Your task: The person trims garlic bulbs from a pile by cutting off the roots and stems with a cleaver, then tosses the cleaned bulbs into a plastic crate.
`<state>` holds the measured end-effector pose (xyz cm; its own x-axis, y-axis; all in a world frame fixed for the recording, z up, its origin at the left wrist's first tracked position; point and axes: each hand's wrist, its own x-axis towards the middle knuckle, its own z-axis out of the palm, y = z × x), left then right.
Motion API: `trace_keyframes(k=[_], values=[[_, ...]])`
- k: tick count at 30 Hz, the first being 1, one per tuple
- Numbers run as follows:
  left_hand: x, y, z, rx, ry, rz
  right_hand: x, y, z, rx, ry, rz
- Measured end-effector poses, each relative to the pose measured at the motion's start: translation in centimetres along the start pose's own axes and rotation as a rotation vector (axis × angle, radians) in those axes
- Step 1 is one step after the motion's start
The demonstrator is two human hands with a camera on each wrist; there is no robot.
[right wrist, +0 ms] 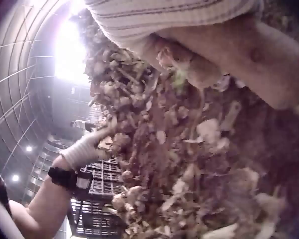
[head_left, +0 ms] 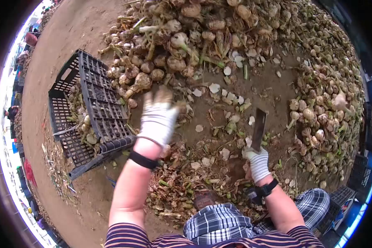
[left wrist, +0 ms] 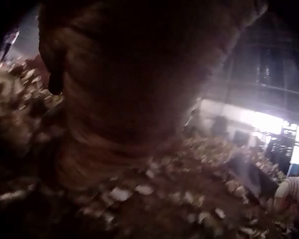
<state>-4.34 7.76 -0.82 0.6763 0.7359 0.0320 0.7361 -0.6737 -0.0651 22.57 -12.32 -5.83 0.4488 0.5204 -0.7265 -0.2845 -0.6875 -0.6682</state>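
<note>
In the head view my left hand, in a white striped glove, reaches forward with its fingers extended and blurred. It is just short of the near edge of a large heap of garlic bulbs with stalks and roots attached. My right hand, gloved the same way, grips a knife with a broad dark blade that points away from me, low over the ground. Beside the left hand a black plastic crate lies tipped, with several bulbs inside. The right wrist view shows the left hand near the heap, fingers stretched out.
A second heap of trimmed bulbs spreads along the right. Dry skins and stalk scraps cover the ground before my legs, and pale cut pieces dot the soil. My knee in checked trousers is at the bottom. Dark crates stand far right.
</note>
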Motion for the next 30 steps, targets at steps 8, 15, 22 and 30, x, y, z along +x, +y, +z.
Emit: trace_keyframes(k=[8,15,22,30], values=[[-5.2,-4.4,5.8,-0.539,-0.342,-0.587,-0.7,-1.6,0.9,-0.041,-0.119,-0.059],[-2.8,5.3,-0.6,-2.078,-0.138,-0.686,-2.3,-5.3,1.5,-0.794,-0.282,-0.704],[-4.5,8.5,0.2,-1.356,0.015,-0.341,-5.3,-8.8,1.7,-1.168,-0.279,-0.846],[-6.3,9.5,1.8,-1.321,-0.338,-0.294,-6.6,-9.8,4.0,-1.191,-0.421,-0.827]])
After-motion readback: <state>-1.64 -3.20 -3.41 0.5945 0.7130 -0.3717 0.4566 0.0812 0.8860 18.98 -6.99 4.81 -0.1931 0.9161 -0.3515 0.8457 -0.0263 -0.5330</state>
